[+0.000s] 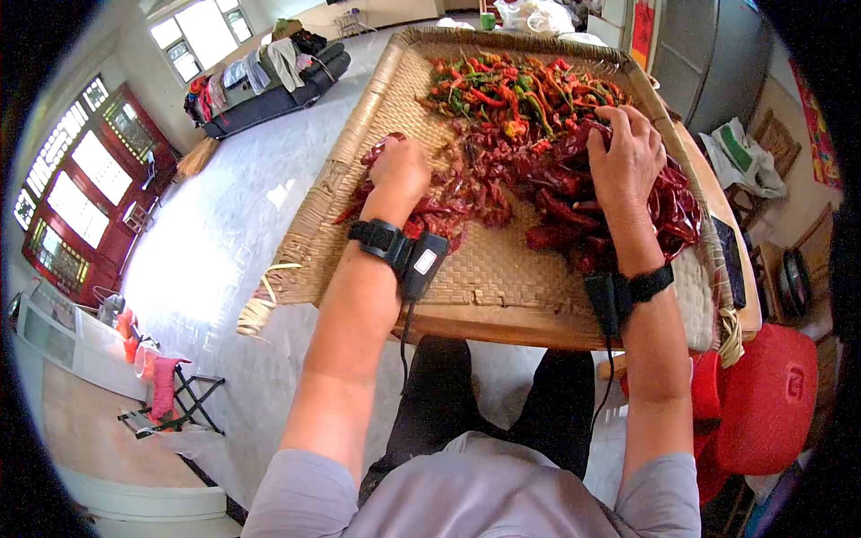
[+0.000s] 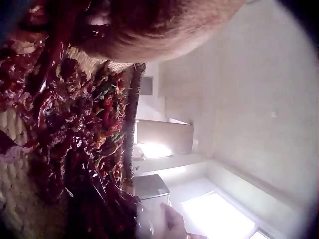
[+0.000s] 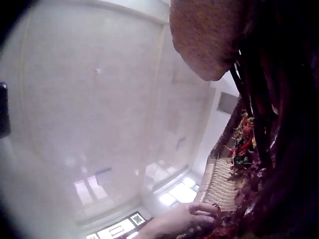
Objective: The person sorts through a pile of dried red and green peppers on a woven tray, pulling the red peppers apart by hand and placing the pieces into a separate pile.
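lying across the tray (image 1: 502, 269) from left edge to right: chillies (image 1: 484, 184). left hand (image 1: 399, 170), by left edge, grip curled on a few; right hand (image 1: 628, 157), grip spread, pressing the bulk, nearer it.

Bright window glare, blurred fisheye edges

Glossy pale floor (image 1: 224, 242), red-framed windows (image 1: 81, 193) (bright daylight), dark sofa (image 1: 269, 90) piled with clothes, red chair (image 1: 762, 403)

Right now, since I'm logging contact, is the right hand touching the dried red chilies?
Touching. Head view: the right hand rests palm down on the dried red chilies, fingers spread.
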Demonstrator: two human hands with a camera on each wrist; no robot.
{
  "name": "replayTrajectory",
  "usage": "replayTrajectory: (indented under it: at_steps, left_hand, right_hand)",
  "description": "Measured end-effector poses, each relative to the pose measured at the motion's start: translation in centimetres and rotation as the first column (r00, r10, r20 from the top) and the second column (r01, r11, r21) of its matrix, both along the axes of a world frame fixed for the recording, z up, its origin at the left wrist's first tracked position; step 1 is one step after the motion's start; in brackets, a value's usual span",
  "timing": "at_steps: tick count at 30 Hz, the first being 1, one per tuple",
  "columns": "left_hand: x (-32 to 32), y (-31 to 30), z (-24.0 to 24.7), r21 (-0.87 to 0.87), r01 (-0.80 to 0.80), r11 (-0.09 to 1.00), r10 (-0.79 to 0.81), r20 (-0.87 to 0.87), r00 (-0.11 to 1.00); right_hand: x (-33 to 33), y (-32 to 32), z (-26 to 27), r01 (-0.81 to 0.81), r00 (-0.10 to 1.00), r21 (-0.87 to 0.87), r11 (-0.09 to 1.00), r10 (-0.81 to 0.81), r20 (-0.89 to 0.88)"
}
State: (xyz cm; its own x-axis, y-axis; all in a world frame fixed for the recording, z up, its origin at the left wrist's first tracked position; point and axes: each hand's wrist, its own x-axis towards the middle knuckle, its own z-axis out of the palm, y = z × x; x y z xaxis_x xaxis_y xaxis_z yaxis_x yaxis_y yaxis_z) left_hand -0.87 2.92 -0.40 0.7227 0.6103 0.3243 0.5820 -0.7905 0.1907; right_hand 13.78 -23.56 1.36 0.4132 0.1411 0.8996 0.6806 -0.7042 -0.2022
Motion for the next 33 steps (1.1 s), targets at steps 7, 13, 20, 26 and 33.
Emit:
replayTrajectory:
  at_steps: [7,13,20,26,33]
  left_hand:
    - [0.5,-3.2,2.6,-0.355,0.526,0.772,-0.219,0.629,0.746]
    - [0.9,-5.1,2.5,-0.477,0.778,0.408,-0.460,0.629,0.627]
    - [1.4,-4.4,1.5,-0.455,0.667,0.590,-0.336,0.613,0.715]
    - [1.3,-1.0,1.1,-0.301,0.316,0.900,-0.069,0.617,0.784]
    - [-0.4,4.0,3.0,0.030,0.133,0.991,-0.136,0.302,0.944]
  right_hand:
    - [-1.2,0.4,1.3,-0.421,0.903,0.012,0.907,0.419,0.097]
    - [-3.4,1.2,1.0,-0.652,0.758,-0.166,0.740,0.643,-0.111]
    - [-2.6,1.5,0.1,-0.611,0.792,-0.154,0.777,0.596,-0.134]
    - [-1.2,0.9,-0.8,-0.210,0.976,-0.160,0.964,0.216,0.021]
    - [-1.6,1.1,-0.2,-0.219,0.969,-0.063,0.974,0.225,0.107]
